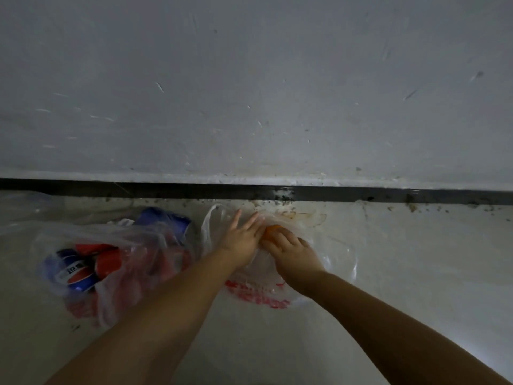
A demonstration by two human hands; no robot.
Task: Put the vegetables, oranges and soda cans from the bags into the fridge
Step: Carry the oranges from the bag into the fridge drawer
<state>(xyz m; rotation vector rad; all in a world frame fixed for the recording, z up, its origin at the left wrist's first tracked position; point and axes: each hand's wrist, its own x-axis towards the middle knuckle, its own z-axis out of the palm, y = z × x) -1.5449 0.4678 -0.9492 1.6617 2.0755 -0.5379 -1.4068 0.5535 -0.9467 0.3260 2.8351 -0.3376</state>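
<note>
Where the pale floor meets the black skirting strip: two clear plastic bags. Left bag, lying on its side, with at least three soda cans visible, red and blue, long axes roughly toward the wall and left; exact count unclear through the plastic. Right bag, red print, flattened, holding one orange near the wall. Left hand with fingers straight, spread on the right bag. Right hand curled over the orange, gripping it.
</note>
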